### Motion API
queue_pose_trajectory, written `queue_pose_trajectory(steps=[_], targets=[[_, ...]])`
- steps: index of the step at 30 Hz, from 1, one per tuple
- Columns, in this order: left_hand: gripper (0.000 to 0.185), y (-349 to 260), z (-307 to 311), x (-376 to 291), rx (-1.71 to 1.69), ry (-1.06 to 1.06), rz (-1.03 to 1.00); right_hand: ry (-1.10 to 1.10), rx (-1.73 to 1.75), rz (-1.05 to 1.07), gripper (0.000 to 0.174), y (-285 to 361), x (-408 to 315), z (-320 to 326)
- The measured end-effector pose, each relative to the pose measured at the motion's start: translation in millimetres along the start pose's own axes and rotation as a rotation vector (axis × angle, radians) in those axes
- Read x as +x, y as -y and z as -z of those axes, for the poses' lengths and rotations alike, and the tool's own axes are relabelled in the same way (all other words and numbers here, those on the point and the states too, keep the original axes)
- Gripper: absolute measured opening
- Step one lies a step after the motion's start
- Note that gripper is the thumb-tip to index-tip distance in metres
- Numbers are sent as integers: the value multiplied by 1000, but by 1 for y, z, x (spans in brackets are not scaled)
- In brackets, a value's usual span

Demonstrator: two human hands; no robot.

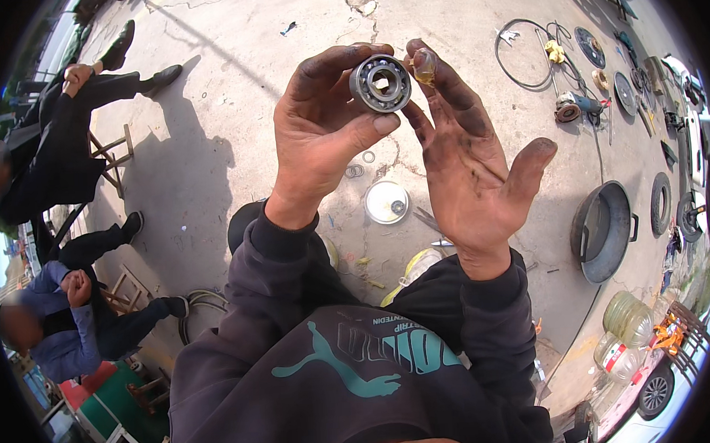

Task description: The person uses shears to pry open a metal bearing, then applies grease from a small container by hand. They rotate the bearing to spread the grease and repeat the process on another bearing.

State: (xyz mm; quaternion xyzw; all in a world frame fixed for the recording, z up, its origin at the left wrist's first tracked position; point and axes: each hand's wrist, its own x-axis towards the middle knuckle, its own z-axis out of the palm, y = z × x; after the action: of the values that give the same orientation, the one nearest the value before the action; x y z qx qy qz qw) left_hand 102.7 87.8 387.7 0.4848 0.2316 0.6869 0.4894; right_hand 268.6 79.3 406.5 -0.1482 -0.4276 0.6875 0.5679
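A steel ball bearing is held up, its open face with balls and cage towards me. My left hand grips its rim between thumb and fingers. My right hand is beside it, palm up and fingers apart, with dark grease on the skin; a fingertip is at or very near the bearing's right edge. A clear yellowish film or grease clings to a right fingertip. Below, on the concrete, stands a round white lid or dish with a small dark ring-shaped part on it. Several thin rings lie nearby.
An angle grinder, a coiled cable and metal discs lie at right, near a large black pan, a tyre and plastic jugs. Two people sit at left by wooden stools.
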Motion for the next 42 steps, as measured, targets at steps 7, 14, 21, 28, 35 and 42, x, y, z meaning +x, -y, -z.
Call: queue_pose_trajectory(steps=[7, 14, 21, 28, 35, 42], targets=[[62, 3, -5, 1, 17, -26, -8, 18, 32, -18, 105, -7, 0, -6], [62, 0, -4, 1, 33, -34, 1, -12, -396, -34, 114, -6, 3, -9], [63, -1, -4, 0, 11, -56, -29, 46, -650, 76, 108, -9, 3, -3], [62, 0, -2, 3, 73, -27, -113, 67, -1053, 483, 101, -30, 11, 19], [61, 2, 0, 2, 125, -34, -150, 32, -1600, 607, 91, -5, 7, 11], [63, 1, -2, 3, 112, -65, -91, 108, -1900, 663, 95, 7, 0, 9]])
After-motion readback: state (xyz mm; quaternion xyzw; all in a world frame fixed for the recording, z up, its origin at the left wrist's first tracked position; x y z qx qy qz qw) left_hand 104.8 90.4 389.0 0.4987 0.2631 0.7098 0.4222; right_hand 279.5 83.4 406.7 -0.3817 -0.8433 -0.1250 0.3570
